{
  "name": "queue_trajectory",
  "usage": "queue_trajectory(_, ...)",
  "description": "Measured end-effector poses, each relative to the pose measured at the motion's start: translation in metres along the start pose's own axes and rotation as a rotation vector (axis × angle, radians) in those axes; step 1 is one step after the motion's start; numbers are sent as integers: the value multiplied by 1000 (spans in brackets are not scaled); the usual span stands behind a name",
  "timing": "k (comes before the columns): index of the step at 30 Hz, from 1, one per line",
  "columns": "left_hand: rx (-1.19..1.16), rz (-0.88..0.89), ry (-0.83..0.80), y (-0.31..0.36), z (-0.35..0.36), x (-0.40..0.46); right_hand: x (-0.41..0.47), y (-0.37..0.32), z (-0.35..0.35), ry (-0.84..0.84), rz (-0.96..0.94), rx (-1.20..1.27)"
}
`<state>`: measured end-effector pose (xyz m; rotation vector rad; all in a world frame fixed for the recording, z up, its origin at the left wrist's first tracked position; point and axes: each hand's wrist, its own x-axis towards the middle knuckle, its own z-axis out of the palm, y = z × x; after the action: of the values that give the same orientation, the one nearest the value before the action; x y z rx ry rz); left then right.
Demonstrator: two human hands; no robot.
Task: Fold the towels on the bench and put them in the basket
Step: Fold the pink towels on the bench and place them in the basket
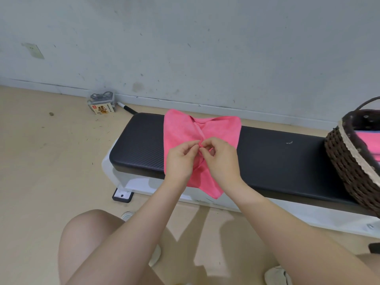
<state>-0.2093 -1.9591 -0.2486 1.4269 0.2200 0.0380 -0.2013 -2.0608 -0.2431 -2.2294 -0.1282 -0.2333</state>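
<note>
My left grip point(180, 159) and right grip point(221, 159) both pinch the pink towel point(183, 128) at its middle, above the black table point(277, 159); the basket point(349, 161) stands at right.

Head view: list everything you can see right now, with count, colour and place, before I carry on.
towel: one, pink, spread on the bench, near edge bunched
bench: one, black pad on white base, centre
basket: one, dark brown wicker, right end of the bench, pink cloth inside
small box: one, yellow and white, floor by the wall
left hand: one, pinches the towel
right hand: one, pinches the towel
</note>
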Motion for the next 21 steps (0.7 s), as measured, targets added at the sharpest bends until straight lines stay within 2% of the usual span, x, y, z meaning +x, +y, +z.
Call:
queue_trajectory(6,-183,-122,-48,4,3,-2,-4,2,-5,-34,-108,-55)
queue_trajectory(8,-196,-175,-24,4,1,0,-4,5,-10,-104,-22,127)
queue_trajectory(10,-209,-229,31,5,-2,4,-5,8,-15,-167,152,518)
queue_trajectory(11,-213,-239,56,6,-3,7,-6,12,-15,-155,204,637)
queue_trajectory(12,-214,-235,73,9,-3,9,-8,15,-16,-139,220,654)
queue_trajectory(16,-204,-144,31,31,10,5,-12,20,-8,-132,100,256)
queue_trajectory(21,-310,-94,-58,60,21,3,-11,17,-6,15,101,209)
